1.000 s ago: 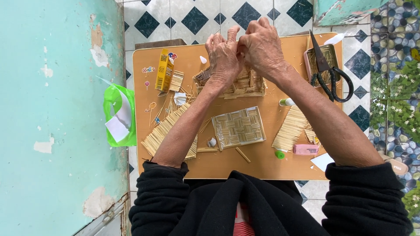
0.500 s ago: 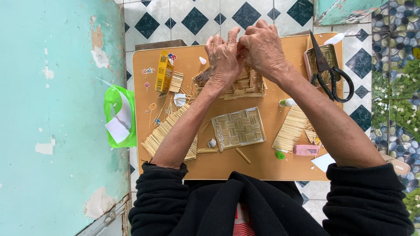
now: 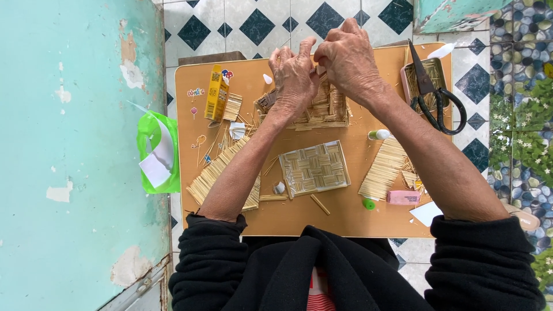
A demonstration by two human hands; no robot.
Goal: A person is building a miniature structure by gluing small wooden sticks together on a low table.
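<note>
The straw model (image 3: pixel 322 109), a small built piece of pale sticks, sits at the far middle of the tan table (image 3: pixel 345 216), under both hands. In the head view, the left hand (image 3: pixel 295 78) rests on its near-left part with fingers curled down and tips pinched together at the top edge; the right hand (image 3: pixel 347 56) meets it from the right, fingers bent and closed tight against the left fingertips. What is pinched between them is too small to tell. Nearer the person lies a woven square mat (image 3: pixel 314 169), with fanned stick bundles (image 3: pixel 222 171) to its left and right. A yellow box (image 3: pixel 217 92) stands left of the model, black scissors (image 3: pixel 438 95) lie on a tray at the right, and a pink eraser (image 3: pixel 403 197) sits near the front edge.
</note>
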